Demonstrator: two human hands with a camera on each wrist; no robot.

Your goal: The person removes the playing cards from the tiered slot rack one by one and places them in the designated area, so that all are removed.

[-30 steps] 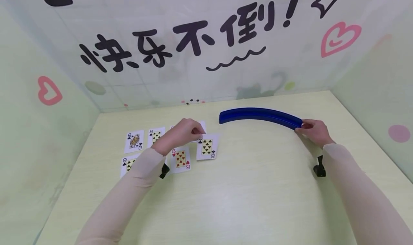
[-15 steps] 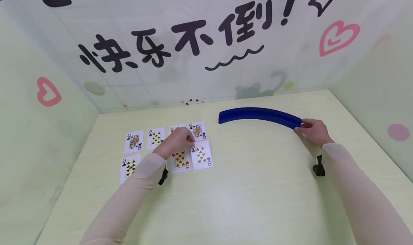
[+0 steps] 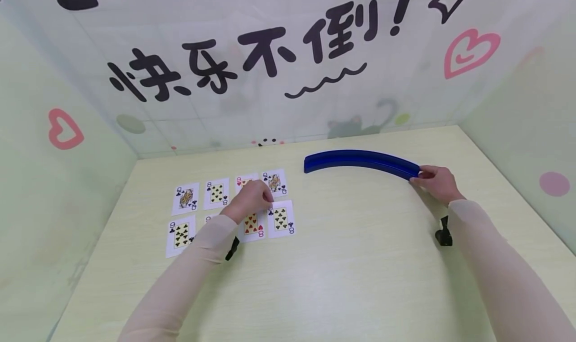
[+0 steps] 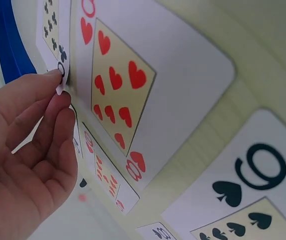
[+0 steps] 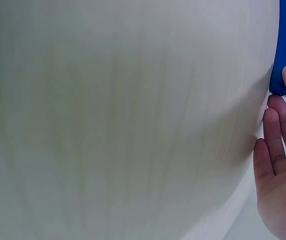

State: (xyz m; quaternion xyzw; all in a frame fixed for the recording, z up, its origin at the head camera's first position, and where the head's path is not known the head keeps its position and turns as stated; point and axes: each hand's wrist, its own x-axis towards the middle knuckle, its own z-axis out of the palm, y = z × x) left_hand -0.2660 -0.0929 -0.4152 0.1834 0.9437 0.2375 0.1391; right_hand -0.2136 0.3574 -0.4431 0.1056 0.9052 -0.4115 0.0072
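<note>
My left hand point(image 3: 250, 200) pinches the upper-left corner of the eight of clubs point(image 3: 281, 221), which lies at the right end of the front row of playing cards. In the left wrist view, thumb and fingertips meet on that card's corner point(image 4: 57, 82). Beside it lies the eight of hearts point(image 3: 248, 236), partly under the hand. My right hand point(image 3: 437, 183) holds the right end of a curved blue card holder point(image 3: 360, 158), which lies along the back of the table. The right wrist view has the thumb on the blue end point(image 5: 285, 45) and the fingers behind it.
Behind the front row lie the queen of clubs point(image 3: 185, 199), eight of spades point(image 3: 216, 194), nine of hearts point(image 3: 240, 179) and queen of spades point(image 3: 274, 183). The nine of clubs point(image 3: 181, 236) is front left. The nine of spades point(image 4: 263, 190) is mostly under my sleeve. Printed walls enclose the table point(image 3: 351, 282).
The eight of clubs, raised and tilted in my left hand a second ago, has come down and left into line beside the eight of hearts. The right hand and card holder stay put.
</note>
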